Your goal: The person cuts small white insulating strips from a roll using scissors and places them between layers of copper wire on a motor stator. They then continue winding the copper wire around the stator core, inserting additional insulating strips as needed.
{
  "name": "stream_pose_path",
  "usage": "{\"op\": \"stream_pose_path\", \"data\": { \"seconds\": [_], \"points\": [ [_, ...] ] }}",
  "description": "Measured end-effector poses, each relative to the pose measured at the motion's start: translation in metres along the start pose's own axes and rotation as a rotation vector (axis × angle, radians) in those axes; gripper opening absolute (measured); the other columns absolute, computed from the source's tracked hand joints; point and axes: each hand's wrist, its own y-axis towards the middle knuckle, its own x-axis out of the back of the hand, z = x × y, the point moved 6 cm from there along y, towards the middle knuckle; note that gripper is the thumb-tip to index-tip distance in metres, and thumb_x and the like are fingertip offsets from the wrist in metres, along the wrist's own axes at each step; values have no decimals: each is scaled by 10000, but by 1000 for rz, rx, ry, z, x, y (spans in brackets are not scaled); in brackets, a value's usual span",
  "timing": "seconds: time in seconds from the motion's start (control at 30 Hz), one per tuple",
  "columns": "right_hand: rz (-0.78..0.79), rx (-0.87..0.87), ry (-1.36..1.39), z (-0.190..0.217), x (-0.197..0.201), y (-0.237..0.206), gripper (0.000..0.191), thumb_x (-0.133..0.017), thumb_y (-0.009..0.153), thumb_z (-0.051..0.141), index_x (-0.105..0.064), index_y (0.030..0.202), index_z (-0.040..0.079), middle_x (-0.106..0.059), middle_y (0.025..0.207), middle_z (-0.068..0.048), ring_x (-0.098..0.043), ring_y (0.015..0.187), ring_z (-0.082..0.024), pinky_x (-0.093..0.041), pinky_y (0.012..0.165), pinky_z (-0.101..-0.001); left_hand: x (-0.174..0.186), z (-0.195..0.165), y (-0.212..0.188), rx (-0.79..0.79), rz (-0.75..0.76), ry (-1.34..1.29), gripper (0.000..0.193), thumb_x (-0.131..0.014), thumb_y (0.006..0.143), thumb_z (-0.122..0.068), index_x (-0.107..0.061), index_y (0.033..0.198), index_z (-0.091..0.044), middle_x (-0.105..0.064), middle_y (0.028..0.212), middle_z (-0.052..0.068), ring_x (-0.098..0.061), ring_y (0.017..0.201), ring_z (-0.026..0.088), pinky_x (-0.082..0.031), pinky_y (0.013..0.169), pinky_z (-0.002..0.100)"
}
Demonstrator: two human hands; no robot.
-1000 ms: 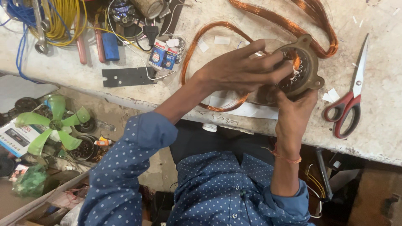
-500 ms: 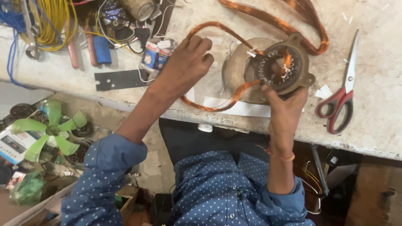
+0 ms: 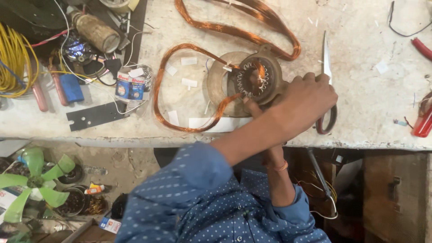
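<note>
A round motor stator [image 3: 254, 78] with copper windings lies on the pale stone bench [image 3: 369, 103]. A long loop of copper wire [image 3: 157, 90] trails from it to the left, and another loop runs behind it. My left hand [image 3: 306, 101] reaches across to the right and curls over the handles of red-handled scissors [image 3: 325, 54], whose blade points away from me. My right hand [image 3: 253, 107] is mostly hidden under my left forearm; its visible finger presses the stator's near edge. A white paper strip [image 3: 216, 123] lies in front of the stator.
At the bench's left lie yellow wire [image 3: 13, 58], a rusty cylinder [image 3: 94, 31], a small blue-and-white box [image 3: 129, 87] and a black metal plate [image 3: 92, 116]. A red tool [image 3: 423, 121] sits at the right edge. A green fan blade [image 3: 33, 180] lies on the floor.
My left hand left the stator, went left toward the small box, then crossed right onto the scissors. My right hand stayed at the stator.
</note>
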Motion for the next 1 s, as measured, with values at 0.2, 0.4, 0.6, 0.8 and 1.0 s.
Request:
{"op": "stream_pose_path", "data": {
  "seconds": [0.2,0.4,0.6,0.8,1.0],
  "points": [
    [-33,18,-446,-26,6,14,754,-774,855,345,-411,1449,55,-544,1369,-192,-545,1276,-274,-465,1071,-362,-57,-2,36,90,57,248,283,-750,732,-223,-772,969,-71,-692,999,77,-670,969,248,-551,718,388],
    [-39,244,-841,-38,9,9,845,-824,813,458,-419,1437,57,-543,1351,-245,-541,1251,-325,-453,1044,-390,-98,-2,54,-4,23,293,96,-736,754,-190,-798,781,-121,-739,794,47,-725,829,261,-572,532,425],
    [-79,-65,-556,-47,10,20,987,-901,819,446,-378,1451,-103,-531,1363,-304,-532,1245,-395,-432,1032,-451,-105,-5,55,-91,-79,294,129,-752,683,-187,-795,759,-91,-740,743,68,-729,762,258,-583,504,393],
    [67,19,-144,-4,6,19,775,-845,852,276,-458,1443,-41,-651,1346,-196,-643,1206,-287,-487,1075,-388,-74,-12,59,-61,-204,588,125,-734,801,-74,-739,894,10,-685,853,100,-673,772,225,-546,523,336],
    [165,119,102,9,6,7,707,-771,965,171,-390,1527,-29,-576,1466,-165,-583,1335,-254,-451,1179,-374,8,0,-13,-11,-418,-758,238,-617,997,-65,-632,1235,-65,-672,1139,103,-714,925,207,-613,849,391]
  ]
}}
